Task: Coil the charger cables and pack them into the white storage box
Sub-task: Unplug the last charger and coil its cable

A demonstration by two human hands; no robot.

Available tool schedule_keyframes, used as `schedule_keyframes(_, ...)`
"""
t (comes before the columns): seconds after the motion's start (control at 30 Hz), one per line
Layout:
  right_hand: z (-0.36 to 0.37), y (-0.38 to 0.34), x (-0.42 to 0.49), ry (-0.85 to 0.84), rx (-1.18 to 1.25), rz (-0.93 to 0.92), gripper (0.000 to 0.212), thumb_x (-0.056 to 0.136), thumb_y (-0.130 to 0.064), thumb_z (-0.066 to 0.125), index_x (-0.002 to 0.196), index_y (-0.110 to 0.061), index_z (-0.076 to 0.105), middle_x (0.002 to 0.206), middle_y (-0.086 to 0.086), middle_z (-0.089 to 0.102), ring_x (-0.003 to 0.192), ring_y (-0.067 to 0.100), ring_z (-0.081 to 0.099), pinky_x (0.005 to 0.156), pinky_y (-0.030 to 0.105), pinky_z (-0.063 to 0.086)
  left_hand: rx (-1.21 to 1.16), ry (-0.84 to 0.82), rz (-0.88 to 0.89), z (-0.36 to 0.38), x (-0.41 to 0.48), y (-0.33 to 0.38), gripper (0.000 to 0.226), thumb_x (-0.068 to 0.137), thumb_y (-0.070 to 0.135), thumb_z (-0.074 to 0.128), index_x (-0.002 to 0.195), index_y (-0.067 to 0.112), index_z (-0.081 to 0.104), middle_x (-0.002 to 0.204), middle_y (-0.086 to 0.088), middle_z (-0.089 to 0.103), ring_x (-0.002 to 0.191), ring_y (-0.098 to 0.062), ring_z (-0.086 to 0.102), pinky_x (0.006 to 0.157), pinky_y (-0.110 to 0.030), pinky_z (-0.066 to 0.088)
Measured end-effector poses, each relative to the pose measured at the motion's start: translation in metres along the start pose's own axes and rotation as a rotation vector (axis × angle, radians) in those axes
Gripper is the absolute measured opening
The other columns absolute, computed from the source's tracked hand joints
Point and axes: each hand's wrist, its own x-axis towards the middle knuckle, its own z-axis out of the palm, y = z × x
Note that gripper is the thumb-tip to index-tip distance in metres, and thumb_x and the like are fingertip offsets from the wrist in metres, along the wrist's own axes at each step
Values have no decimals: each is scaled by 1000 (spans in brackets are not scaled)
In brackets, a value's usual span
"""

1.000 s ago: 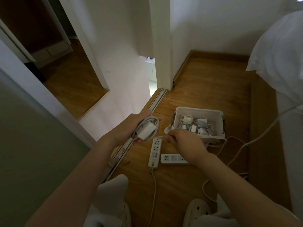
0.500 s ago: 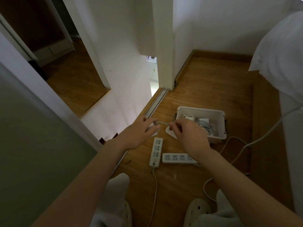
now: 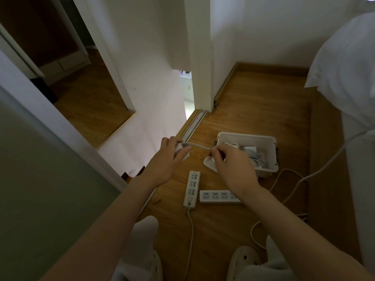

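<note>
My left hand (image 3: 164,159) grips a white charger brick with its coiled cable (image 3: 182,149), mostly hidden under the fingers. A short stretch of that white cable (image 3: 199,146) runs rightward to my right hand (image 3: 231,167), which pinches its end. The white storage box (image 3: 269,157) sits on the wooden floor just beyond my right hand and holds several coiled white chargers (image 3: 250,152). A flat white piece (image 3: 209,164), perhaps the lid, lies at the box's near left corner, partly covered by my right hand.
Two white power strips (image 3: 191,188) (image 3: 218,196) lie on the floor below my hands, forming an L. Loose white cords (image 3: 292,185) trail right of the box. A sliding-door track (image 3: 192,124), walls, a white pillow (image 3: 345,63) and my slippers (image 3: 243,260) surround the spot.
My left hand turned palm-down over the charger bundle, hiding it. My right hand moved up and right, drawing the cable end taut between the hands.
</note>
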Motion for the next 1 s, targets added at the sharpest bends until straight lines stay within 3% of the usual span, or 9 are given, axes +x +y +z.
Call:
schedule_keyframes(0.17,5,-10,-13,-92,43,-99,27,100,-27,38,105,-21,64,62,-17,46,46,0,41,46,12,36,-147,56,-52,7,5,2,27,97,41,35,115,23,42,113,-3,42,88,-7,48,64,-15,42)
schedule_keyframes(0.33,25,-23,-30,-286,59,-126,42,99,-10,39,138,-24,36,73,-11,46,57,0,41,52,14,35,-346,87,-232,20,9,8,23,97,45,29,113,29,36,114,-1,41,92,-13,52,64,-21,47)
schedule_keyframes(0.47,36,-30,-40,-432,63,-83,59,94,-1,44,141,-27,21,95,3,62,71,9,51,62,23,42,-527,189,-479,31,21,16,38,100,42,27,125,16,38,111,-8,49,89,-12,44,79,-24,38)
schedule_keyframes(0.53,39,-27,-42,-465,51,-87,45,95,-4,42,134,-24,31,99,6,63,75,11,53,64,25,43,-725,122,-550,26,20,23,44,98,49,21,118,17,42,96,-6,50,88,-16,50,80,-31,43)
schedule_keyframes(0.63,43,-17,-39,-539,-36,-144,21,98,-11,40,115,-18,50,102,5,63,80,11,53,70,26,45,-1264,-78,-481,6,11,23,53,95,55,25,96,12,56,82,-12,55,64,-17,60,60,-28,55)
schedule_keyframes(0.7,45,-7,-32,-563,-41,-137,19,99,-15,38,107,-16,55,100,5,63,85,14,59,72,27,47,-1438,-160,-458,-3,7,23,54,94,55,30,93,11,61,84,-12,62,68,-20,61,61,-28,55)
schedule_keyframes(0.87,30,8,-11,-476,215,-60,27,97,-22,46,124,-21,46,70,-11,49,60,1,48,57,15,40,-1295,-315,-412,-7,4,26,58,84,54,43,96,5,70,88,-13,67,75,-20,64,60,-28,55)
schedule_keyframes(0.93,23,6,-8,-496,377,-35,41,97,-20,46,135,-31,34,77,-7,54,70,3,53,69,20,48,-1213,-366,-418,-7,4,22,61,86,57,41,105,6,68,86,-11,66,72,-21,60,57,-27,53)
schedule_keyframes(1.0,18,1,-8,-537,522,6,34,100,-22,39,130,-37,36,96,-2,61,90,11,60,87,28,48,-1103,-416,-393,-7,4,16,61,84,62,40,105,13,71,85,-7,67,73,-23,51,58,-29,45)
